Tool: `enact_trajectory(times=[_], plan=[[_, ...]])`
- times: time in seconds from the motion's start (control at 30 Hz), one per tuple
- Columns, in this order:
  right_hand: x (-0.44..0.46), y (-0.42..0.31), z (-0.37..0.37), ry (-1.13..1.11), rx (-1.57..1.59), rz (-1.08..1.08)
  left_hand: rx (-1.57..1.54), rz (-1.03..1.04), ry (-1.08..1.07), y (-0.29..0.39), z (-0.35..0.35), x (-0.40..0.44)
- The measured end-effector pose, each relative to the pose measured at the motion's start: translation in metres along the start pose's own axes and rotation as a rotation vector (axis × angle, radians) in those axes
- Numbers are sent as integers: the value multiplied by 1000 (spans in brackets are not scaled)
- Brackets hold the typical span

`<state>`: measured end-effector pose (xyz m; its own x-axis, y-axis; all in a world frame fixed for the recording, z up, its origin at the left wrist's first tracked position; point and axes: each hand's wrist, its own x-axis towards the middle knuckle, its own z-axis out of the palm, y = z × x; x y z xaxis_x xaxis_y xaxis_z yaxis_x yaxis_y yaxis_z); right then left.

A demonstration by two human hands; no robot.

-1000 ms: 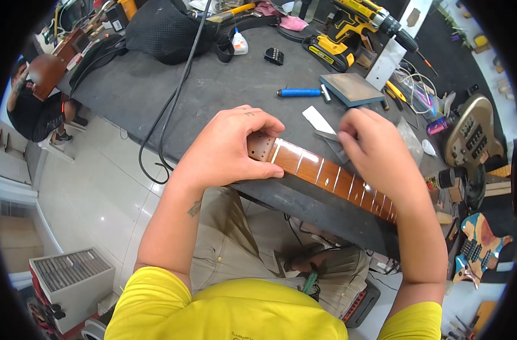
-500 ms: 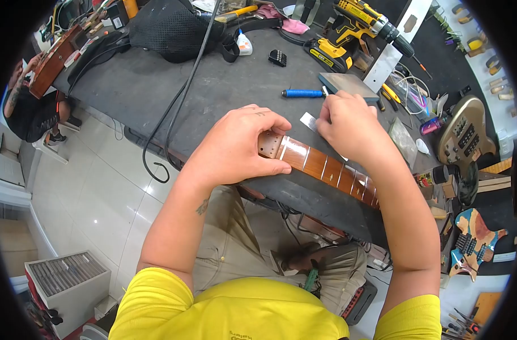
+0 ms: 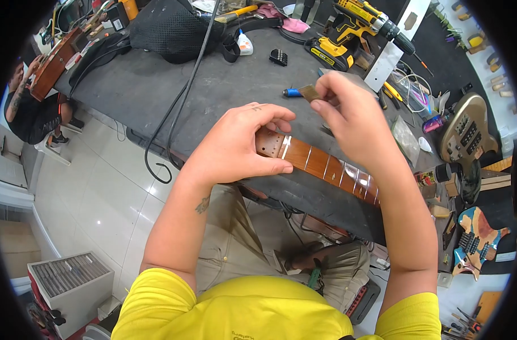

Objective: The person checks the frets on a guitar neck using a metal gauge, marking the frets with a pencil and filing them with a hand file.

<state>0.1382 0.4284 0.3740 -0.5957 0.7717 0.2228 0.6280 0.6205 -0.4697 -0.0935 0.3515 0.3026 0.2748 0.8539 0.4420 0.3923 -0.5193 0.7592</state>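
Note:
A guitar neck with a glossy reddish-brown fretboard lies along the bench's front edge. My left hand grips its left end, thumb on the near side and fingers curled over the far side. Above the neck, my right hand pinches a small brownish flat piece between thumb and fingers. Just behind that piece, a blue-handled tool rests on the bench, partly hidden. The right end of the neck passes under my right forearm.
A yellow drill, a white glue bottle and a small black part are on the bench. A black cable crosses its left side. Guitar bodies stand at right. Another person sits far left.
My right hand has moved up and left, away from the neck. The piece in it now shows a brownish face instead of a white one. My left hand keeps its grip.

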Motion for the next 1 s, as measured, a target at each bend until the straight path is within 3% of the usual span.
enact_trajectory(times=[0.03,0.13,0.37,0.53,0.6,1.0], plan=[[-8,-5,-3,157,118,-146,-1,0,4,2,-2,0],[-31,-13,-11,111,-48,-290,-252,-85,35,1,-2,-3],[-49,-1,14,154,-1,-240,-87,61,64,-5,5,-1],[-53,4,26,180,-60,-269,-182,-20,38,-3,8,-5],[-52,7,28,178,-83,-268,-26,108,47,-5,7,-2],[-55,5,30,200,-122,-292,-63,57,54,-3,9,-4]])
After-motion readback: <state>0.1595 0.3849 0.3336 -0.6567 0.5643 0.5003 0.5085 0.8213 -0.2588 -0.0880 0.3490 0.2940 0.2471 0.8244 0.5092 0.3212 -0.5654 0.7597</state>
